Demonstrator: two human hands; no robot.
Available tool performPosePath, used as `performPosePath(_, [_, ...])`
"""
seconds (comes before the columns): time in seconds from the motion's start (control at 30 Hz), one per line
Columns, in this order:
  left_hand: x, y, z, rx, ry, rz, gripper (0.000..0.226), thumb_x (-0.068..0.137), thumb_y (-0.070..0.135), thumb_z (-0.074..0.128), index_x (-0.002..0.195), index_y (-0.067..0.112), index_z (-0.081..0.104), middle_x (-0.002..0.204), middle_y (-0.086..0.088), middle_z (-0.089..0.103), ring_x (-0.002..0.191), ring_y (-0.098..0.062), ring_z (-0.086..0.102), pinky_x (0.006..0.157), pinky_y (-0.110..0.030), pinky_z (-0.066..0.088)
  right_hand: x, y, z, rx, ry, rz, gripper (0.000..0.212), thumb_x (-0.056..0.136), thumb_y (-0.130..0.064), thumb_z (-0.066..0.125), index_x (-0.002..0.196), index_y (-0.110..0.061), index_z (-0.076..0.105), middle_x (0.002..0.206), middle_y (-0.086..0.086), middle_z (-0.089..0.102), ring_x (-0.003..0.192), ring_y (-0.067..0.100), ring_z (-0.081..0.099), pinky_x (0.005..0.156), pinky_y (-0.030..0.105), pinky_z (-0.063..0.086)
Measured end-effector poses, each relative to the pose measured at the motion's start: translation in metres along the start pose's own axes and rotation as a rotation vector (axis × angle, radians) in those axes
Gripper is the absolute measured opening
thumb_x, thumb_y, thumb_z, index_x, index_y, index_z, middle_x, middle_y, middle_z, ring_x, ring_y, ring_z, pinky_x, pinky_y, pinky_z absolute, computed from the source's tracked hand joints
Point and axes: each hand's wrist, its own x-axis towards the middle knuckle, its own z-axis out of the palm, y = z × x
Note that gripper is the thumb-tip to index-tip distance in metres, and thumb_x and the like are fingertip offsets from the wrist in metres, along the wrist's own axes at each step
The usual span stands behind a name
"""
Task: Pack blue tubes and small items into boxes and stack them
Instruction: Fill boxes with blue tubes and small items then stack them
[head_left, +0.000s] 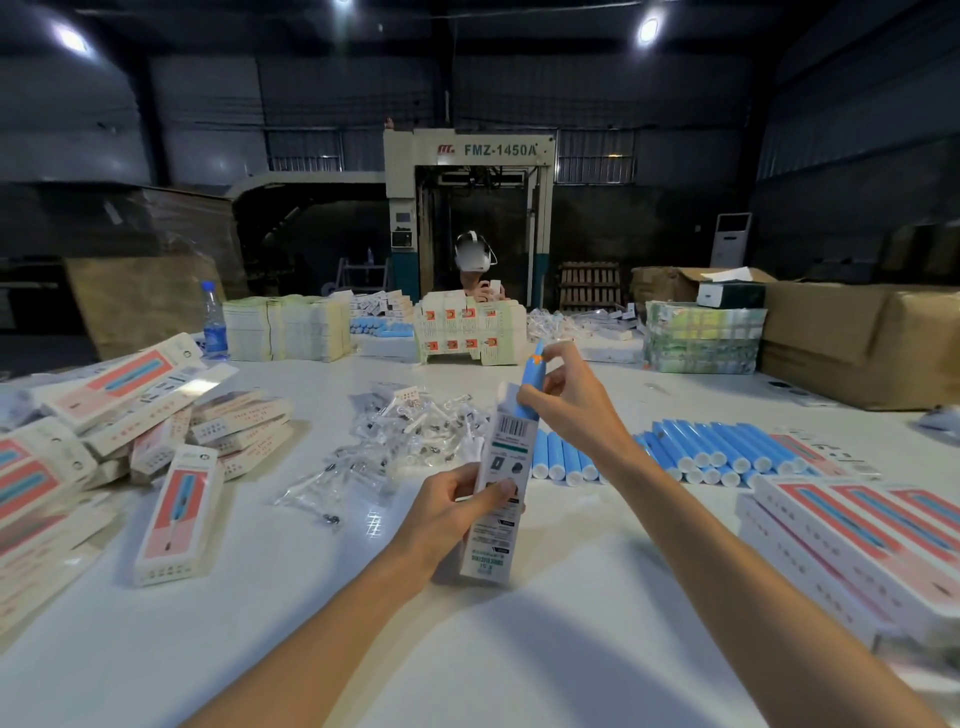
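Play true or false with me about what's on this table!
1. The left hand holds a box standing up. True.
2. The right hand holds a red tube. False: the tube in its fingers is blue.
3. The tube is all the way inside the box. False: most of it sticks out above the box's top.
4. Lots of blue tubes lie together on the table, to the right. True.
5. A water bottle stands upright at the far left. True.
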Motion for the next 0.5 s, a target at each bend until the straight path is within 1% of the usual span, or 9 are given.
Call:
performPosePath(0.03, [0.000, 0.000, 0.000, 0.002, 0.003, 0.002, 0.036, 0.094, 0.030, 0.079, 0.126, 0.013, 0.073, 0.111, -0.012, 0.081, 0.107, -0.032, 0.078, 0.099, -0.049, 0.060, -0.002, 0.003, 0.002, -0.021, -0.018, -0.008, 0.034, 0.093, -0.027, 0.070, 0.117, -0.025, 0.047, 0.095, 0.006, 0.064, 0.079, 0.014, 0.061, 0.053, 0.021, 0.048])
performPosePath(0.13, [0.001, -0.003, -0.002, -0.011, 0.005, 0.003, 0.034, 0.097, 0.029, 0.076, 0.126, 0.013, 0.072, 0.110, -0.013, 0.081, 0.106, -0.033, 0.077, 0.098, -0.047, 0.061, -0.010, 0.014, 0.014, -0.080, -0.029, -0.042, 0.022, 0.097, -0.033, 0.064, 0.112, -0.023, 0.051, 0.098, 0.000, 0.066, 0.084, 0.015, 0.064, 0.064, 0.034, 0.053])
performPosePath(0.2, [0.001, -0.005, -0.001, -0.019, 0.013, 0.009, 0.032, 0.099, 0.030, 0.074, 0.126, 0.014, 0.071, 0.109, -0.014, 0.080, 0.105, -0.034, 0.077, 0.096, -0.046, 0.062, -0.014, 0.021, 0.021, -0.063, -0.035, -0.024, 0.021, 0.102, -0.040, 0.058, 0.116, -0.026, 0.053, 0.100, -0.004, 0.067, 0.089, 0.019, 0.069, 0.069, 0.040, 0.056])
performPosePath(0.23, [0.001, -0.006, -0.001, -0.021, 0.036, 0.012, 0.030, 0.100, 0.032, 0.073, 0.126, 0.016, 0.070, 0.107, -0.013, 0.081, 0.103, -0.033, 0.077, 0.094, -0.045, 0.063, -0.015, 0.024, 0.024, -0.048, -0.031, -0.022, 0.025, 0.103, -0.045, 0.055, 0.122, -0.027, 0.054, 0.103, -0.004, 0.067, 0.092, 0.019, 0.070, 0.071, 0.041, 0.057])
performPosePath(0.3, [0.003, -0.008, -0.002, -0.047, 0.139, 0.020, 0.026, 0.103, 0.033, 0.069, 0.127, 0.022, 0.068, 0.105, -0.011, 0.081, 0.099, -0.031, 0.078, 0.086, -0.042, 0.065, -0.015, 0.032, 0.029, -0.011, 0.031, -0.025, 0.033, 0.106, -0.046, 0.051, 0.131, -0.026, 0.056, 0.111, -0.004, 0.065, 0.095, 0.017, 0.070, 0.072, 0.034, 0.055])
performPosePath(0.37, [0.006, -0.010, -0.009, -0.043, 0.294, 0.032, 0.023, 0.106, 0.033, 0.065, 0.127, 0.026, 0.064, 0.107, -0.007, 0.081, 0.097, -0.026, 0.079, 0.079, -0.040, 0.065, -0.010, 0.044, 0.032, 0.042, 0.156, 0.004, 0.026, 0.108, -0.032, 0.050, 0.130, -0.021, 0.058, 0.110, -0.003, 0.064, 0.094, 0.016, 0.069, 0.068, 0.027, 0.050])
performPosePath(0.4, [0.008, -0.010, -0.014, -0.024, 0.371, 0.031, 0.019, 0.107, 0.034, 0.063, 0.124, 0.029, 0.062, 0.110, -0.005, 0.080, 0.099, -0.023, 0.078, 0.079, -0.042, 0.065, -0.006, 0.052, 0.035, 0.050, 0.204, 0.038, 0.023, 0.107, -0.023, 0.050, 0.128, -0.019, 0.058, 0.107, -0.003, 0.064, 0.092, 0.016, 0.069, 0.065, 0.025, 0.048])
performPosePath(0.47, [0.010, -0.010, -0.023, -0.019, 0.491, 0.004, 0.008, 0.108, 0.038, 0.059, 0.116, 0.035, 0.059, 0.113, -0.002, 0.078, 0.101, -0.023, 0.076, 0.076, -0.048, 0.065, 0.002, 0.067, 0.042, -0.008, 0.226, 0.112, 0.024, 0.104, -0.008, 0.048, 0.124, -0.014, 0.059, 0.104, 0.003, 0.065, 0.085, 0.012, 0.065, 0.061, 0.027, 0.044])
performPosePath(0.5, [0.011, -0.009, -0.027, -0.023, 0.534, -0.013, 0.007, 0.108, 0.040, 0.057, 0.114, 0.036, 0.057, 0.112, -0.001, 0.077, 0.100, -0.024, 0.075, 0.070, -0.048, 0.064, 0.006, 0.075, 0.048, -0.069, 0.200, 0.131, 0.026, 0.102, -0.004, 0.047, 0.124, -0.011, 0.060, 0.105, 0.007, 0.066, 0.083, 0.015, 0.063, 0.063, 0.029, 0.044])
